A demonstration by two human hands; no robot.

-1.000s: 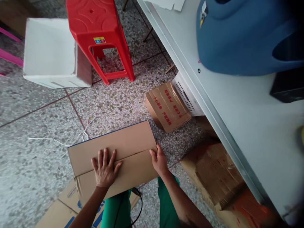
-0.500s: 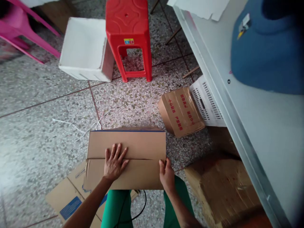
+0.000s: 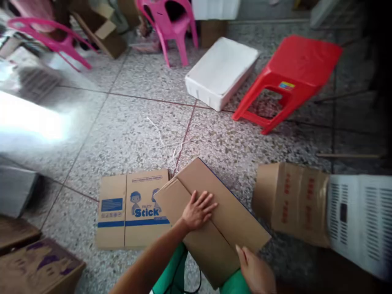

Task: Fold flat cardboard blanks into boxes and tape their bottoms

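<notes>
A brown cardboard box (image 3: 231,204) rests over my knees, turned at a slant, with its two top flaps meeting along a seam. Across that seam my left hand (image 3: 198,212) lies flat, fingers spread. At the box's near right corner my right hand (image 3: 255,269) grips the edge, somewhat blurred, with the thumb on top and the other fingers hidden. To the left, on the floor, a flattened carton (image 3: 114,234) printed with blue figures and "Fruity Stick" lies partly under the box.
A white foam box (image 3: 220,67) and a red plastic stool (image 3: 301,61) stand ahead. On the right is a taped carton (image 3: 294,200) beside a white slotted crate (image 3: 361,220). White string (image 3: 159,132) lies on the speckled floor. A carton with purple print (image 3: 39,269) is at lower left.
The view has swung left, and the box now appears slanted, its right end nearer me. My left hand stays flat on the flaps and my right hand still holds the right end.
</notes>
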